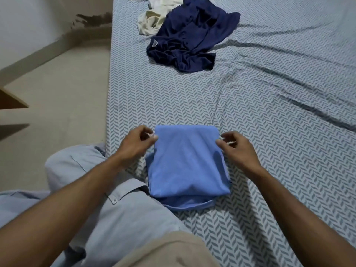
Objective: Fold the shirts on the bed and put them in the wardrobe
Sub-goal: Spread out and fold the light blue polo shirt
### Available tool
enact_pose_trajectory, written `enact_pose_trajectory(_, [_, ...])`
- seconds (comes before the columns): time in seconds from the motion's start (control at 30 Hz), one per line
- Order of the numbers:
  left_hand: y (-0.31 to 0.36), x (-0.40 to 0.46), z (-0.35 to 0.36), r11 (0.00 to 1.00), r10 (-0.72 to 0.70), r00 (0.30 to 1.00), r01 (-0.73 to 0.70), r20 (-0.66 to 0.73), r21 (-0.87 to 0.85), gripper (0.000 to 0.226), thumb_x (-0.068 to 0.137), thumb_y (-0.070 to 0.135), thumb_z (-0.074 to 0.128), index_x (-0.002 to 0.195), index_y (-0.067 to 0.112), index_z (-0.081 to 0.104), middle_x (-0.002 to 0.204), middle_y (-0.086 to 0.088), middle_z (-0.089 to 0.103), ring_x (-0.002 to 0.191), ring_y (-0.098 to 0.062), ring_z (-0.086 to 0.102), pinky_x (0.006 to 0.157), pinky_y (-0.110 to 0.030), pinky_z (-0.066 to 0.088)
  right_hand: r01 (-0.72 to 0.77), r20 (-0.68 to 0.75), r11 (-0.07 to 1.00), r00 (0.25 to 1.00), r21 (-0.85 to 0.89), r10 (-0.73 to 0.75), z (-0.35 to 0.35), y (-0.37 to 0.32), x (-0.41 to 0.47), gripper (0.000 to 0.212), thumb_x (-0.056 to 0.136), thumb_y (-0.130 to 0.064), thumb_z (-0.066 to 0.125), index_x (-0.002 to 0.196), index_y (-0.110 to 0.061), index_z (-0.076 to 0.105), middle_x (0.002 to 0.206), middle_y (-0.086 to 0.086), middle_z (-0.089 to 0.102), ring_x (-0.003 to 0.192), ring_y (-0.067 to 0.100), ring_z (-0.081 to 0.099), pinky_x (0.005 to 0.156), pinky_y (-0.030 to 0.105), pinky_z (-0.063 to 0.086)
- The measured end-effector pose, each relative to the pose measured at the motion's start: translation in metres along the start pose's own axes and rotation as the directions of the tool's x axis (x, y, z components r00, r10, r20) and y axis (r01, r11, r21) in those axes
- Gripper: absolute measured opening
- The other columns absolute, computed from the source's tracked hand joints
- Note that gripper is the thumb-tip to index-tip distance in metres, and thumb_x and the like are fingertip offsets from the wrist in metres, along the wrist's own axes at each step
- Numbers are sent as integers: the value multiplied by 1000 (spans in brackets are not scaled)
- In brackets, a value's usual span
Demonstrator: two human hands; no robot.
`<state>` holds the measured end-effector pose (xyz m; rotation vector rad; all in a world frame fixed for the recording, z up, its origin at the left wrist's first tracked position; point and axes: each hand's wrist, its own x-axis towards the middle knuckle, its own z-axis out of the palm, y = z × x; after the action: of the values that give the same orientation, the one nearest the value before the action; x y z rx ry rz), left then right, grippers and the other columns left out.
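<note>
Your left hand (pixel 134 143) and right hand (pixel 237 149) pinch the far corners of the folded blue shirt (pixel 187 164). It lies near the bed's (pixel 269 170) left edge, long axis running away from you.

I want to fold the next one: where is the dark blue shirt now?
In the head view the dark blue shirt lies crumpled far up the bed, beside a cream garment, well beyond the folded light blue shirt.
</note>
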<state>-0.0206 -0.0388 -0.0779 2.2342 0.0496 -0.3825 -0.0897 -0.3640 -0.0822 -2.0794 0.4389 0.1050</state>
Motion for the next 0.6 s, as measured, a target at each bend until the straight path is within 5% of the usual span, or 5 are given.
enact_pose_trajectory(0.13, [24,32,10,975,-159,981,173,109,-140,38,86,41,79,75,11,58,61,-4,52,52,-17,48,48,-29,40,-229,183,973,959,40,218,15,-24,47,39,85,-47,73,77,-15,52,63,4,46,52,16,45,47,28,37])
enact_pose_trajectory(0.27, [27,54,23,930,-311,950,301,-18,-213,33,84,26,77,67,12,53,62,-10,45,59,-23,45,51,-33,37,-365,113,919,930,151,351,26,-29,67,23,82,-26,78,83,-6,66,69,10,54,61,19,50,50,27,34])
enact_pose_trajectory(0.43, [32,43,28,965,-231,970,238,-72,109,46,82,52,75,95,11,58,89,-6,63,80,-26,59,60,-36,47,-166,-52,936,986,-309,158,37,-26,51,54,73,-58,74,102,-15,60,96,2,62,89,25,60,69,33,44])
enact_pose_trajectory(0.53, [37,25,21,928,-218,975,194,42,317,70,64,70,81,101,17,55,94,-1,59,87,-24,58,56,-32,39,-174,1,918,982,-356,186,37,-30,25,88,56,-72,77,123,-18,56,118,2,62,106,27,62,82,39,52])
enact_pose_trajectory(0.6, [36,14,17,915,-282,947,218,151,341,64,58,61,89,94,19,57,91,1,63,84,-20,61,55,-30,39,-168,125,927,967,-337,220,35,-29,11,84,58,-66,81,127,-23,58,121,2,66,111,27,63,89,43,54])
